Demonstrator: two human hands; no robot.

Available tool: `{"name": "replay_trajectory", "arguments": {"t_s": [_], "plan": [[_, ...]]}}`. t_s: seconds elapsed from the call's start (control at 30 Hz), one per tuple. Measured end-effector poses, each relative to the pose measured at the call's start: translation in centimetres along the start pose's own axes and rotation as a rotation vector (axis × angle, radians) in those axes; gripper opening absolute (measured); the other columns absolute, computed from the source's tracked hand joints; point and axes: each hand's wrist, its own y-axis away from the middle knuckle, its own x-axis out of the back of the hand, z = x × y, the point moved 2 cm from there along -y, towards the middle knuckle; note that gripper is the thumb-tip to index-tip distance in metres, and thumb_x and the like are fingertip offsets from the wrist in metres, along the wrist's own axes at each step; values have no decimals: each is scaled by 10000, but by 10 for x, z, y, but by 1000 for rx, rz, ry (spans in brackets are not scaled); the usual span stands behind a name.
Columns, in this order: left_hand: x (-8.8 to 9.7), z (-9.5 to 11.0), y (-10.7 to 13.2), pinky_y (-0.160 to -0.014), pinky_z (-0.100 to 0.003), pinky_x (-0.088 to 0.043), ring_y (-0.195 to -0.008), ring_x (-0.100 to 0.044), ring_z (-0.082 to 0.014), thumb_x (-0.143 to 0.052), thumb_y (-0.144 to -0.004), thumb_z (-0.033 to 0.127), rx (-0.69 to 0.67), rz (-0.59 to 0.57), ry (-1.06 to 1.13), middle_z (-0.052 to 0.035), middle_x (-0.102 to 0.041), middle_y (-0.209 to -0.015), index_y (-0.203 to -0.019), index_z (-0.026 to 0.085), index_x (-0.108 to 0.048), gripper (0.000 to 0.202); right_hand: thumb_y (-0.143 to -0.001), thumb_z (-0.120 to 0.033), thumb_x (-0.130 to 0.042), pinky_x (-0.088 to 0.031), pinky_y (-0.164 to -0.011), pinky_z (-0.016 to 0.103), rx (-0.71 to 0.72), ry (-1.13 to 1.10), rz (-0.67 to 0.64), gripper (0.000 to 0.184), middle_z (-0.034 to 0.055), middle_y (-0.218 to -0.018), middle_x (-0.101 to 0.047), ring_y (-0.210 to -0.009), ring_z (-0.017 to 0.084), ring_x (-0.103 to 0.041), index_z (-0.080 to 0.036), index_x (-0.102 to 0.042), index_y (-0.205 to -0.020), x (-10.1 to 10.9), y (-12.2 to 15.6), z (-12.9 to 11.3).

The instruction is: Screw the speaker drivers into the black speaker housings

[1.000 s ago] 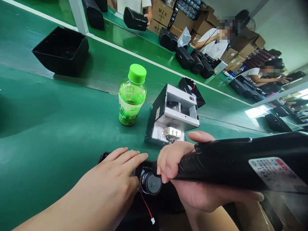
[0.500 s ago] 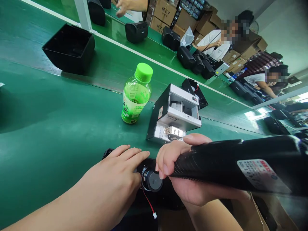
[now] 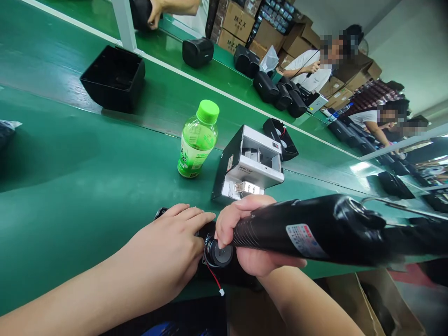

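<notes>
Your left grip [image 3: 164, 245] is lying open, its fingers spread and pressing on a black plastic speaker housing [image 3: 224, 275] at the near edge of the glossy green worktop [image 3: 87, 154]. Your right grip [image 3: 241, 228] is closing around a ribbed black electric screwdriver [image 3: 308, 233], its end hidden by your fingers beside a round metal speaker magnet [image 3: 219, 254]. A thin red wire [image 3: 213, 276] is trailing from the magnet.

Glossy black plastic screwdriver [image 3: 301, 235]; smooth, sheeny green conveyor belt [image 3: 87, 144]; matt brown cardboard cartons [image 3: 238, 21].
</notes>
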Motion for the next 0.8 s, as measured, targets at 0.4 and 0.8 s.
{"name": "replay_trajectory", "arguments": {"t_s": [0.4, 0.8], "plan": [[4, -1, 1, -1278, -641, -648, -1443, -833, -378, -683, -874, 60, 23, -58, -4, -93, -873, -1652, -1194, 250, -915, 438, -908, -1073, -888, -726, -665, 418, 87, 81, 120, 848, -28, -755, -817, -585, 229, -748, -318, -837, -1289, -1, 8, -11], [2, 2, 5, -1306, -642, -663, -1437, -871, -368, -664, -918, 76, 29, 7, -31, -82, -908, -1621, -1142, 273, -925, 396, -1077, -911, -851, -750, -687, 367, 251, 84, 232, 670, -23, -888, -905, -652, 211, -825, -368, -854, -1469, -7, 15, -37]]}}
